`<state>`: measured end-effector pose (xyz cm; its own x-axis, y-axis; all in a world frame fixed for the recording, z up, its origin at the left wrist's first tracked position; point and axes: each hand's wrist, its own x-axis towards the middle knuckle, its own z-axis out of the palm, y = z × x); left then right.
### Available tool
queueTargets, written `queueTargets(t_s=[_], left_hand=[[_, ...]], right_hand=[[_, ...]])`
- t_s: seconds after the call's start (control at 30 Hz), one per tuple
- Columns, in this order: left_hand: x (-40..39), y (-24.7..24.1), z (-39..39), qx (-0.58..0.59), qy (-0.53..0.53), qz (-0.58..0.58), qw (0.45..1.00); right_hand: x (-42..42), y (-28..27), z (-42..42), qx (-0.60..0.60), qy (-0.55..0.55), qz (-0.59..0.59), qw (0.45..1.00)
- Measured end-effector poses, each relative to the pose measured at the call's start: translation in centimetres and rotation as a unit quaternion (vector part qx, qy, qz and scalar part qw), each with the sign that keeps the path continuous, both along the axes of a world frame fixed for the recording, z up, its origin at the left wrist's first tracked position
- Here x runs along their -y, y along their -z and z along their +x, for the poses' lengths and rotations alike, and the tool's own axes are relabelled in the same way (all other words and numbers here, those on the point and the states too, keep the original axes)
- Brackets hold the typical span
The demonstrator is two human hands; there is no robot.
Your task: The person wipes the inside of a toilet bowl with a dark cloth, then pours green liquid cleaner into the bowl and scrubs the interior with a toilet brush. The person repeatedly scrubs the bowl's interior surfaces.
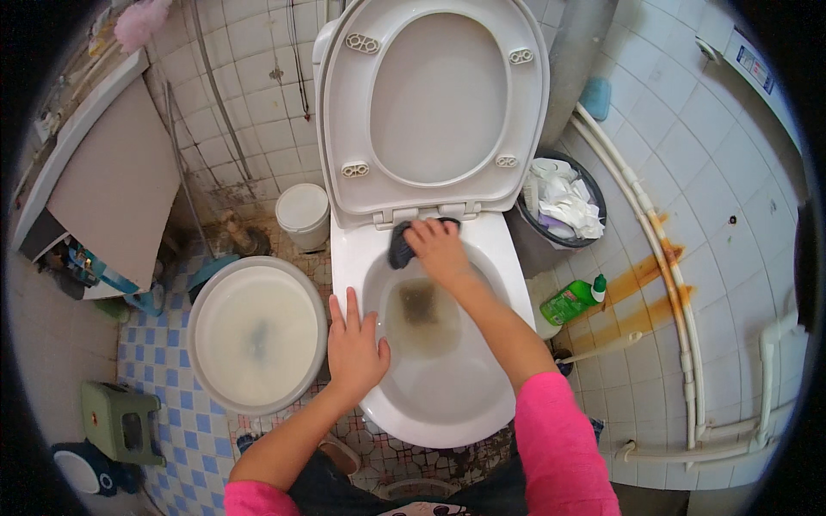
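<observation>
In front of me stands a white toilet bowl (445,429) with its seat (352,103) and lid (439,97) raised. My right hand (439,248) grips a dark cloth (401,248) and presses it on the bowl's rear rim, just below the seat hinges. My left hand (356,351) rests on the left side of the rim, fingers spread, holding nothing. Shallow water (423,329) with a dark patch lies at the bottom of the bowl. Part of the cloth is hidden under my right fingers.
Left of the toilet are a round basin of cloudy water (258,393), a lidded white bucket (303,213) and a green plastic stool (119,419). On the right are a waste bin with crumpled paper (568,206), a green cleaner bottle (571,303), a brush handle (606,348) and wall pipes (677,309).
</observation>
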<state>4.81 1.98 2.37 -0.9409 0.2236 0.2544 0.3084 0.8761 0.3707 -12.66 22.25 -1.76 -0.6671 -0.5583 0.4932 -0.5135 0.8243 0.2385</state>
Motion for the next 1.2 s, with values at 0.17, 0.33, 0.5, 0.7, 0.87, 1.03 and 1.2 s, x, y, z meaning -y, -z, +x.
queueTargets(t_s=[0.17, 0.33, 0.5, 0.7, 0.87, 1.03, 1.2], left_hand=[[0.0, 0.2, 0.1, -0.014, -0.015, 0.002, 1.0], [0.1, 0.1, 0.2, -0.013, -0.017, 0.032, 0.999], [0.2, 0.0, 0.2, 0.013, -0.019, 0.028, 0.999], [0.3, -0.1, 0.1, 0.015, -0.015, 0.03, 0.999], [0.3, 0.2, 0.0, 0.0, -0.019, 0.033, 0.999], [0.3, 1.7, -0.3, -0.055, -0.045, 0.119, 0.99], [1.1, 3.5, -1.4, -0.003, -0.12, 0.322, 0.939]], right_hand=[[-5.0, -1.6, 2.9, 0.007, 0.182, 0.0, 0.983], [-7.3, -2.8, 6.5, 0.062, 0.251, -0.02, 0.966], [-6.2, -2.7, 4.6, 0.079, 0.228, -0.041, 0.97], [-2.1, -2.3, 2.5, 0.07, 0.175, -0.056, 0.98], [1.6, -3.2, 3.2, 0.129, 0.058, -0.134, 0.981], [9.3, -2.4, 2.8, 0.159, -0.004, -0.155, 0.975], [12.7, -1.8, 5.8, 0.193, -0.009, -0.194, 0.962]])
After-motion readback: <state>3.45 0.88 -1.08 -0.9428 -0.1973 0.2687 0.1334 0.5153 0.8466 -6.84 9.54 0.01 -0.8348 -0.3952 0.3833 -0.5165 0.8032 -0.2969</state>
